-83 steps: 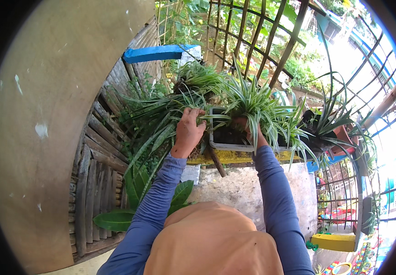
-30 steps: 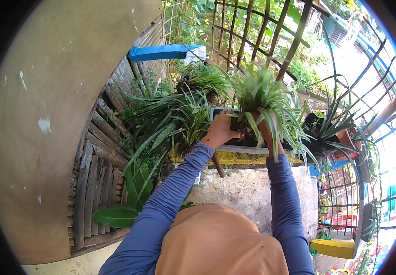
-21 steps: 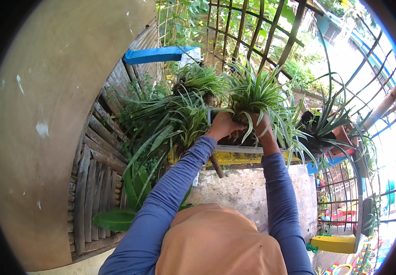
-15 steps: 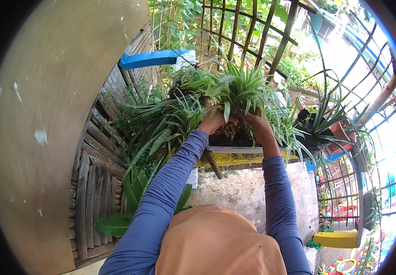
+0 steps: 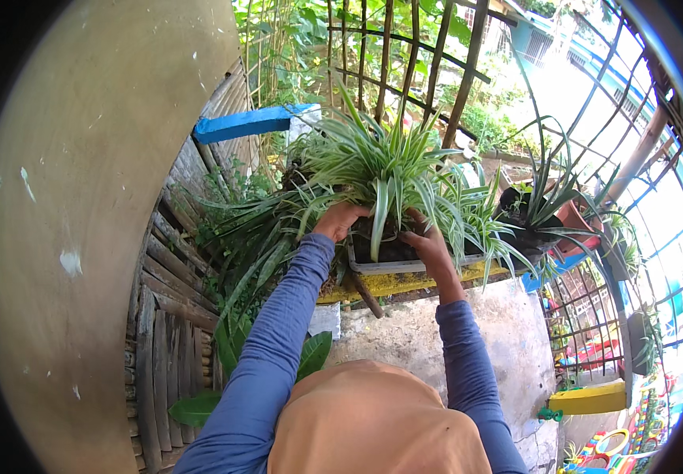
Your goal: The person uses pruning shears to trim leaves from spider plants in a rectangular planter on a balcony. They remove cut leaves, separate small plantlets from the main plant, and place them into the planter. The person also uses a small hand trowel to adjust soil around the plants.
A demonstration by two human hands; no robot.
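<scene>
"Since leaves spill over nearly everything, can you make out what the hands have hold of?"

"Yes, a variegated spider plant (image 5: 389, 170). It sits upright above the left end of the grey planter box (image 5: 405, 267), its foliage fanning over the far edge and hiding most of it."

"And its roots?"

"Mostly out of sight. A dark patch (image 5: 395, 253) shows between the hands, but I can't tell roots from soil there, or whether the clump touches the bottom of the box."

"How are the hands set?"

"Both are grasping the plant's base. The left hand (image 5: 341, 221) comes in near the box's left edge, its fingertips lost under the leaves. The right hand (image 5: 430, 245) reaches over the near edge, thumb pointing inward, fingers curled out of view behind the stems. The left sleeve (image 5: 270, 340) slants up to the right; the right sleeve (image 5: 472, 363) leans left. Both are cut off at the bottom."

"What else is covered?"

"The box's right end, by a second spider plant (image 5: 480, 217) drooping over the near edge. Strap-leaved plants (image 5: 258, 217) hide the left end of the yellow ledge (image 5: 405, 282) underneath, and dark leaves cross a terracotta pot (image 5: 583, 225) farther right."
</scene>
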